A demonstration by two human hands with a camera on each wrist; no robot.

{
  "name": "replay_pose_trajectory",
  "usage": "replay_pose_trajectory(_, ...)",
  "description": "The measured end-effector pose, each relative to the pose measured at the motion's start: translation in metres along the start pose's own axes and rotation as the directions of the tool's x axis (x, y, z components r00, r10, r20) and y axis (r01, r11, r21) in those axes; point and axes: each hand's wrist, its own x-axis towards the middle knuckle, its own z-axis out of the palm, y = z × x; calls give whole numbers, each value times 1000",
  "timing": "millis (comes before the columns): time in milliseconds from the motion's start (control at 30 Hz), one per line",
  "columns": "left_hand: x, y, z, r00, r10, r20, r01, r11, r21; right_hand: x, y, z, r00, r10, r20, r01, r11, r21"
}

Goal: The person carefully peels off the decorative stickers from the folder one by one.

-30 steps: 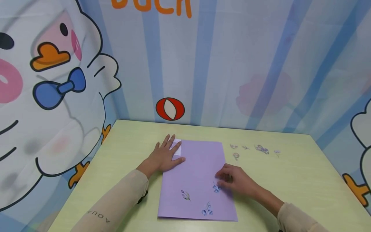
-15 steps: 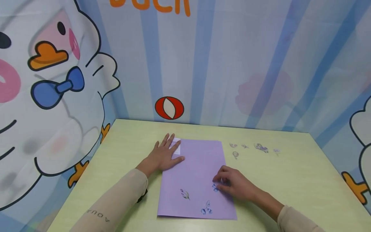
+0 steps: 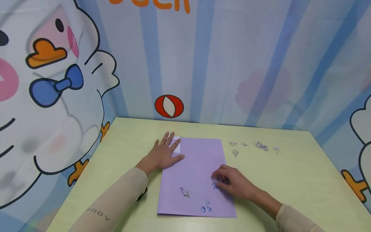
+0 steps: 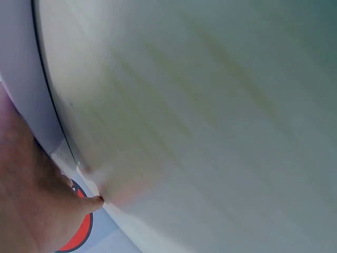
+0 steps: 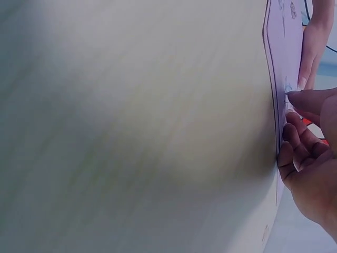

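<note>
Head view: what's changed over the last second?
The right hand shifted slightly left and toward the near end of the purple sheet, covering more of the upper blue flower. No new grip or release shows. The left hand, leafy bud and lower blue flower stayed put.

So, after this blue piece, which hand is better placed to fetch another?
Probably the right hand: it's nearer the flower pieces right of the purple sheet; the left hand lies spread on it.

Tight under right hand (image 3: 233, 183) — probably
</note>
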Motion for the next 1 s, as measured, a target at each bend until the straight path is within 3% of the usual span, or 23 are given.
replay_pose_trajectory(1000, 0, 0, 0, 1000, 4, -1, -4, 1000, 2, 3, 1, -1, 1000, -23, 21, 23, 1000, -5)
